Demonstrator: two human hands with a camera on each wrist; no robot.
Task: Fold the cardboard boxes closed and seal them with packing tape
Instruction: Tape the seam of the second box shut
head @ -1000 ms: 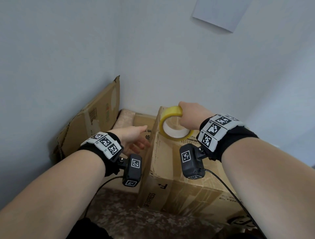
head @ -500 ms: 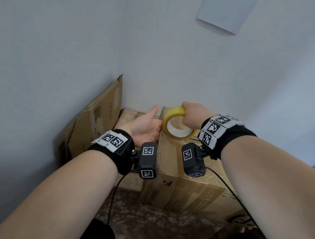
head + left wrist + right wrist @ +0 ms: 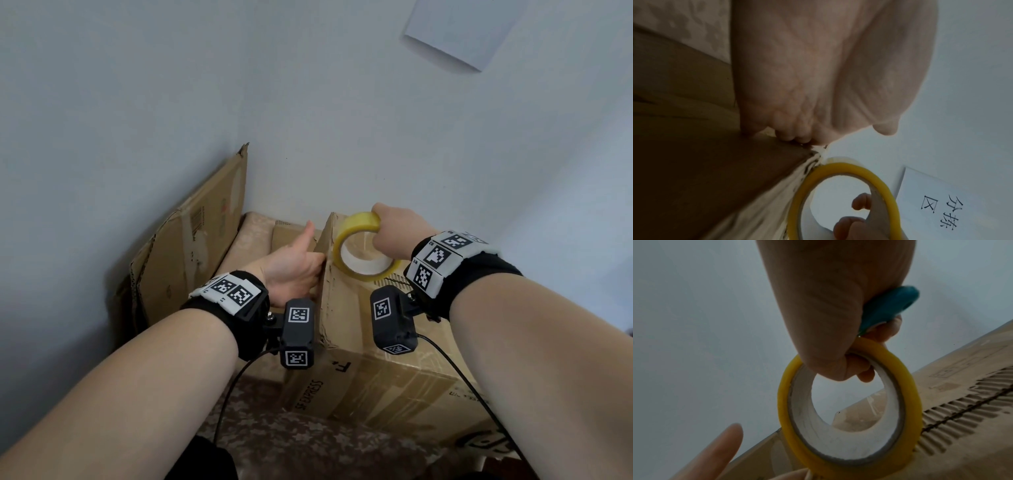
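Box (image 3: 370,346) brown, printed "SF EXPRESS" on near side, long axis running from near right toward far left corner by wall (image 3: 308,102); top face shut, torn corrugated strip along it in right wrist view. Sits on patterned cloth (image 3: 308,442).

Tape roll (image 3: 359,251) yellow, white core, standing on edge on far left end of box top, tilted, bore facing up and toward camera; lower rim touching cardboard at left edge. Clear strip of tape visible on box under roll in right wrist view.

Right hand (image 3: 394,233) curled round upper rim of roll, fingers (image 3: 851,369) through bore, wrist above box top. Blue object (image 3: 888,308) also clamped in same fist; kind cannot tell.

Left hand (image 3: 291,270) against left side of box at top edge, thumb raised, fingertips (image 3: 791,131) bent onto edge just beside roll; whether tape end pinched cannot tell. Forearm coming in low from left.

Flattened carton (image 3: 191,246) leaning on left wall. White sheet (image 3: 455,31) with handwritten characters on wall above.
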